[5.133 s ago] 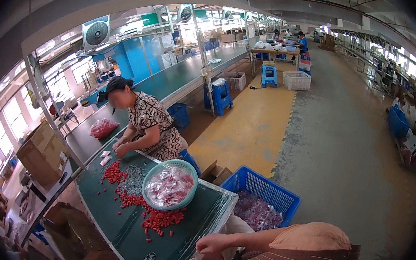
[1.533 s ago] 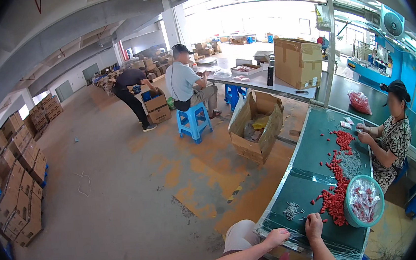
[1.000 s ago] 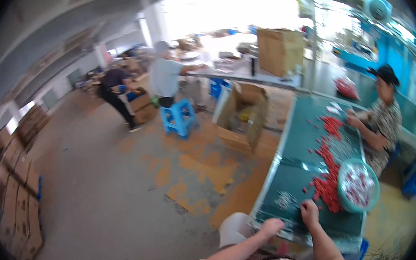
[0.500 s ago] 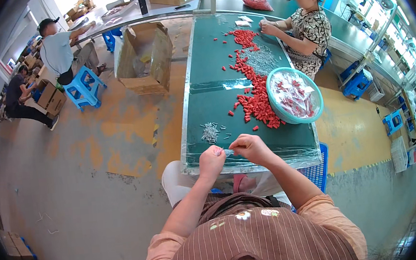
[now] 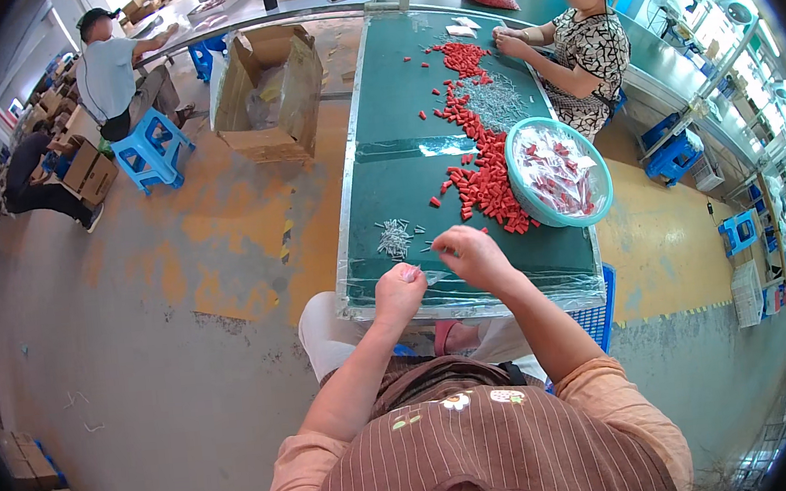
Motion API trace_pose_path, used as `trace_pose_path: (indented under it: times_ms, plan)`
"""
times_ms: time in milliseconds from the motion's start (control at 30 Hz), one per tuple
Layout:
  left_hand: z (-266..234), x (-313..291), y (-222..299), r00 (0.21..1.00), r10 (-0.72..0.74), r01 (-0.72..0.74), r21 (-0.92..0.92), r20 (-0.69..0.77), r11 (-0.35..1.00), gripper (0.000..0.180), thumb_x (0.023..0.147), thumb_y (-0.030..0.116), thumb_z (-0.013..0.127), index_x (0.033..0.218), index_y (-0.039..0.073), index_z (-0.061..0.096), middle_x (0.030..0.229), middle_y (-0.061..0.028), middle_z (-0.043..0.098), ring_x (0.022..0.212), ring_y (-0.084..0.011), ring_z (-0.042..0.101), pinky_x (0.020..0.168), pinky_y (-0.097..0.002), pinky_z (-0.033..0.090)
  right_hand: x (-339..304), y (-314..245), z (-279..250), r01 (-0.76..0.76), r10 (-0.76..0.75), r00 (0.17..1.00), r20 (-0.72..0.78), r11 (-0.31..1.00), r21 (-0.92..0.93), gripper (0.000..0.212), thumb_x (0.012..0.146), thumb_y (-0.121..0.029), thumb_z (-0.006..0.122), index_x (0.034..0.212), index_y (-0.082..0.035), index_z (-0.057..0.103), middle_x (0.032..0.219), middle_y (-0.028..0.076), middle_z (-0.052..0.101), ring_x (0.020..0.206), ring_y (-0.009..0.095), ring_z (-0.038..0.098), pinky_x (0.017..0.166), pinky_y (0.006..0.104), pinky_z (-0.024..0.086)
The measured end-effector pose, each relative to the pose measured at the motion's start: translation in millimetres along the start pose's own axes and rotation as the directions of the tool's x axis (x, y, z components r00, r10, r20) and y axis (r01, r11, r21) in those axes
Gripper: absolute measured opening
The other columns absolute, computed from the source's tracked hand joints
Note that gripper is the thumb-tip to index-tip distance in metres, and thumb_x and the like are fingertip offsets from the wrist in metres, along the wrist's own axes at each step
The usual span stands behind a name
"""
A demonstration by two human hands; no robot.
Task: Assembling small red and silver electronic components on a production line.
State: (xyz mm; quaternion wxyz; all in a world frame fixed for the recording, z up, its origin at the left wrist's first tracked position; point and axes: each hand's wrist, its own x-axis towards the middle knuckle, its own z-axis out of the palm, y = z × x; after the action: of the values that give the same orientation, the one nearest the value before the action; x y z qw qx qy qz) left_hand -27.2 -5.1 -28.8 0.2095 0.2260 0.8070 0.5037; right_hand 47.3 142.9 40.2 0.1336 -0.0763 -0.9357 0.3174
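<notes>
My left hand [image 5: 399,294] is closed at the table's near edge around what looks like a small clear plastic bag [image 5: 431,278], most of it hidden by the fingers. Up and to the right, my right hand [image 5: 475,259] bends over the table with its fingertips pinched together. Whatever they may hold is too small to make out. Those fingertips are beside a few loose grey screws, at the edge of a small screw pile [image 5: 394,239]. Farther right lie many red plastic wall plugs [image 5: 491,195], reaching up to a teal basin [image 5: 609,191] of filled clear bags.
The green table [image 5: 378,181] stretches away from me. A second heap of grey screws [image 5: 497,103] lies before a co-worker [image 5: 590,41] at the far right. An open cardboard box [image 5: 263,145] and a blue stool [image 5: 153,154] stand on the floor to the left. Two other people sit farther off.
My right hand has come away from the left and moved up toward the loose screws. The left hand has stayed near the table edge, still closed on the bag.
</notes>
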Motion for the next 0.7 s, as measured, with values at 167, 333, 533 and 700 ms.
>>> trace_pose_path:
  times_ms: [167, 333, 533, 700]
  plan:
    - [-2.1, 4.5, -13.0, 0.997, -0.067, 0.066, -0.040, -0.025, 0.997, 0.017, 0.072, 0.019, 0.059, 0.070, 0.002, 0.059, 0.063, -0.0111, 0.060, 0.059, -0.0224, 0.058, 0.058, -0.0344, 0.044, 21.8, 37.3, 28.4, -0.112, 0.118, 0.993, 0.022, 0.978, -0.176, 0.016, 0.073, -0.010, 0.056, 0.086, -0.003, 0.064, 0.087, 0.016, 0.060, 0.087, 0.033, 0.057, 0.077, 0.0411, 0.046]
    - [-13.9, 7.3, -12.5, 0.932, -0.315, 0.361, -0.395, 0.178, 0.845, 0.013, 0.074, 0.016, 0.061, 0.068, 0.006, 0.056, 0.057, -0.0011, 0.054, 0.045, -0.0095, 0.046, 0.041, -0.0270, 0.034, 30.6, 55.7, 54.3, -0.111, 0.133, 0.990, 0.049, 0.941, -0.319, 0.011, 0.073, -0.009, 0.055, 0.079, -0.001, 0.060, 0.088, 0.017, 0.057, 0.084, 0.034, 0.058, 0.074, 0.0412, 0.049]
    - [-20.4, 8.5, -9.2, 0.881, -0.383, 0.471, -0.576, 0.276, 0.668, 0.008, 0.076, 0.009, 0.059, 0.072, 0.009, 0.052, 0.059, 0.0015, 0.049, 0.038, -0.0033, 0.034, 0.034, -0.0216, 0.022, 31.2, 52.0, 50.5, -0.070, 0.128, 0.986, 0.103, 0.895, -0.441, 0.010, 0.075, -0.010, 0.053, 0.078, -0.001, 0.059, 0.087, 0.017, 0.058, 0.083, 0.033, 0.059, 0.072, 0.0404, 0.049]
    - [-18.5, 8.6, -10.9, 0.891, -0.387, 0.453, -0.534, 0.237, 0.714, 0.009, 0.076, 0.011, 0.060, 0.072, 0.006, 0.054, 0.058, -0.0007, 0.052, 0.041, -0.0071, 0.043, 0.036, -0.0249, 0.031, 22.9, 25.2, 26.8, -0.170, 0.173, 0.984, 0.038, 0.984, -0.060, 0.009, 0.074, -0.011, 0.056, 0.078, -0.003, 0.059, 0.084, 0.015, 0.059, 0.082, 0.032, 0.059, 0.070, 0.0399, 0.047]
